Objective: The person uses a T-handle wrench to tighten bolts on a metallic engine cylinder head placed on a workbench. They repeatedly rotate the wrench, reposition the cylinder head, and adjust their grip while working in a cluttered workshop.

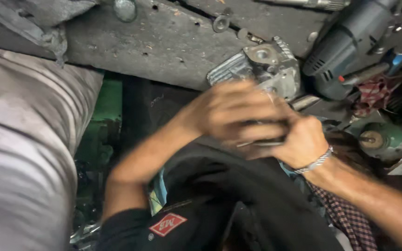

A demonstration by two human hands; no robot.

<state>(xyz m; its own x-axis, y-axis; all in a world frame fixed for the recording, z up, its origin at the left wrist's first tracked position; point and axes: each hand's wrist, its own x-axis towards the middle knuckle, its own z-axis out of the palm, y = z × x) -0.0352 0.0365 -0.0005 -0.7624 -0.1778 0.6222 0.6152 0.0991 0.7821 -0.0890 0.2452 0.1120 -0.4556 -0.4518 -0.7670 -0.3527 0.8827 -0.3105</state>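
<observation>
My left hand [229, 111] and my right hand [303, 144] meet in the middle of the view, both blurred by motion. The left fingers curl over a small dark part [262, 126] held between the two hands. The right hand, with a metal bracelet [316, 161] on its wrist, is a closed fist from which a thin metal tool [257, 143] sticks out to the left. Just behind the hands, a grey cast-metal housing [264, 65] lies on the worn bench [164, 42].
A dark power tool [345, 46] lies at the top right, with a green round unit [389, 139] below it. Grey striped cloth [24, 139] fills the left side. Black fabric with a red diamond patch [167, 224] and checked cloth [345, 216] lie under my arms.
</observation>
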